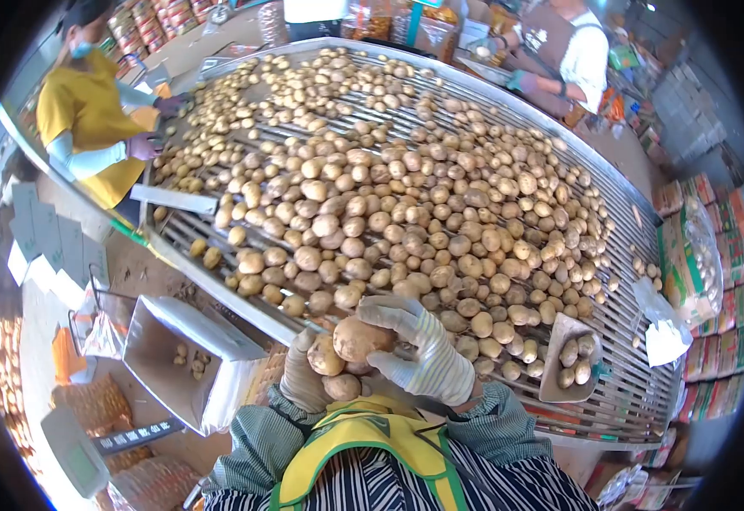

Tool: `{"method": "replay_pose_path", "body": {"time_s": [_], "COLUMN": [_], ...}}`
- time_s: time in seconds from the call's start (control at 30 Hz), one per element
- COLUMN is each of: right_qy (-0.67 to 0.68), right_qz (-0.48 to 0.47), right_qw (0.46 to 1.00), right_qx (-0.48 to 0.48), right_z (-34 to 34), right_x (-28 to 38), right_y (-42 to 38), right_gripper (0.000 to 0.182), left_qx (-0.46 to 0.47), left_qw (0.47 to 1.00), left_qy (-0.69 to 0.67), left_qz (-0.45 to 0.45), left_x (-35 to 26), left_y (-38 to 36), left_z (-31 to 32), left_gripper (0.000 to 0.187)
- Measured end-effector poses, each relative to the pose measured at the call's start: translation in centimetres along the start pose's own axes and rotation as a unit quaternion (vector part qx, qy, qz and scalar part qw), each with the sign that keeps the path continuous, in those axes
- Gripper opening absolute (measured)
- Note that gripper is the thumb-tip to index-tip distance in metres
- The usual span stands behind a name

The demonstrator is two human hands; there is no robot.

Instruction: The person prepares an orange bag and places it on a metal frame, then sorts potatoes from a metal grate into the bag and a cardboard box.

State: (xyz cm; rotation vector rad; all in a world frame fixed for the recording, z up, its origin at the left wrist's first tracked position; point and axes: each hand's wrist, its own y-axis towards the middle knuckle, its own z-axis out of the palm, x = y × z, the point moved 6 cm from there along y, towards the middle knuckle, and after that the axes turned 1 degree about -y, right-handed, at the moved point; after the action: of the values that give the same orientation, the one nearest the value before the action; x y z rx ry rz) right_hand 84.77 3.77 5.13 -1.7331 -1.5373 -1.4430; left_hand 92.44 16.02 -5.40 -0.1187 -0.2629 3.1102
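Note:
In a white glove, my right hand point(427, 345) grips a large brown potato point(361, 341) from its right side, fingers on top and thumb below. My left hand point(306, 375), also gloved, curls around a yellowish potato point(326, 354) on the left. A smaller potato point(341, 387) sits lower between the hands, close to my yellow apron point(389, 430); what supports it is partly hidden. Just beyond my hands, many loose potatoes point(406, 213) cover a slatted metal sorting table point(636, 341).
A scoop-like tray point(559, 387) with several potatoes lies on the slats at right. An open-topped box point(163, 358) with a few potatoes stands at left, near a scale display point(138, 434). One person point(91, 111) works at far left, another point(568, 60) behind the table. Stacked cartons point(717, 298) line the right.

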Motion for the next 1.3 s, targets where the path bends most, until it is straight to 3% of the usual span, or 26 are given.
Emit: {"method": "replay_pose_path", "body": {"time_s": [0.03,0.07,0.13,0.17,0.2,0.27,0.5,0.63,0.7,0.73,0.8,0.87,0.97,1.0,1.07,1.13,1.2,1.23,1.27,1.3], "right_qy": [0.053,0.107,0.151,0.19,0.227,0.266,0.117,0.086,0.018,0.025,0.066,0.057,0.079,0.078,-0.005,0.006,-0.013,0.037,0.088,0.085], "right_qz": [0.027,0.056,0.064,0.078,0.092,0.1,-0.028,-0.081,-0.119,-0.128,-0.081,-0.069,0.039,0.039,-0.004,-0.015,-0.131,-0.068,-0.004,-0.028], "right_qw": [0.998,0.993,0.986,0.977,0.967,0.949,0.933,0.901,0.897,0.885,0.881,0.871,0.845,0.843,0.826,0.817,0.806,0.795,0.777,0.782], "right_qx": [-0.003,-0.003,0.03,0.049,0.074,0.137,0.339,0.417,0.426,0.446,0.462,0.483,0.528,0.531,0.563,0.576,0.578,0.602,0.623,0.617], "right_z": [1.2,2.6,6.1,7.9,9.7,13.3,25.5,31.8,34.5,35.9,38.1,39.3,41.0,41.6,43.6,46.1,48.4,49.3,49.8,49.1], "right_x": [0.3,0.5,1.9,2.5,3.2,4.5,8.9,13.3,14.6,14.9,13.8,13.7,12.0,12.5,13.9,16.1,17.4,17.7,18.1,19.8], "right_y": [-0.3,-0.5,-0.7,-0.7,-0.7,-0.3,-0.9,-2.4,-3.3,-4.0,-5.1,-6.1,-7.3,-7.3,-7.8,-8.9,-10.6,-11.6,-12.4,-12.2], "right_gripper": [0.057,0.055,0.056,0.057,0.058,0.059,0.058,0.059,0.061,0.061,0.063,0.065,0.066,0.066,0.063,0.065,0.065,0.062,0.06,0.058], "left_qx": [-0.058,-0.057,0.026,-0.011,0.008,0.101,-0.061,-0.05,-0.119,-0.112,-0.137,-0.11,-0.231,-0.268,-0.358,-0.406,-0.414,-0.415,-0.52,-0.611], "left_qw": [0.997,0.996,0.998,0.997,0.995,0.989,0.948,0.923,0.892,0.875,0.848,0.808,0.686,0.639,0.569,0.488,0.561,0.562,0.47,0.365], "left_qy": [0.029,0.026,-0.013,-0.021,-0.021,-0.005,0.069,-0.025,-0.069,-0.106,-0.05,-0.117,-0.19,-0.213,-0.236,-0.318,-0.235,-0.233,-0.318,-0.393], "left_qz": [0.043,0.059,0.06,0.073,0.098,0.107,0.306,0.382,0.431,0.459,0.51,0.567,0.664,0.689,0.702,0.704,0.678,0.676,0.638,0.582], "left_x": [0.1,0.0,0.2,0.2,0.1,-0.6,0.2,3.2,4.6,5.3,5.9,7.7,10.8,11.5,14.3,17.7,21.2,20.8,22.1,23.8], "left_y": [-1.3,-2.4,-5.5,-7.3,-8.9,-13.4,-28.5,-34.2,-36.6,-37.7,-40.5,-43.9,-49.9,-51.6,-55.0,-57.3,-59.8,-59.5,-59.2,-59.1], "left_z": [-0.8,-0.9,-0.7,-2.3,-2.0,-1.5,-6.1,-10.0,-9.6,-10.7,-11.2,-12.1,-14.8,-15.2,-20.8,-26.9,-32.5,-31.4,-29.5,-28.1], "left_gripper": [0.095,0.095,0.09,0.096,0.097,0.097,0.1,0.097,0.093,0.09,0.088,0.087,0.081,0.077,0.067,0.058,0.052,0.052,0.049,0.046]}}
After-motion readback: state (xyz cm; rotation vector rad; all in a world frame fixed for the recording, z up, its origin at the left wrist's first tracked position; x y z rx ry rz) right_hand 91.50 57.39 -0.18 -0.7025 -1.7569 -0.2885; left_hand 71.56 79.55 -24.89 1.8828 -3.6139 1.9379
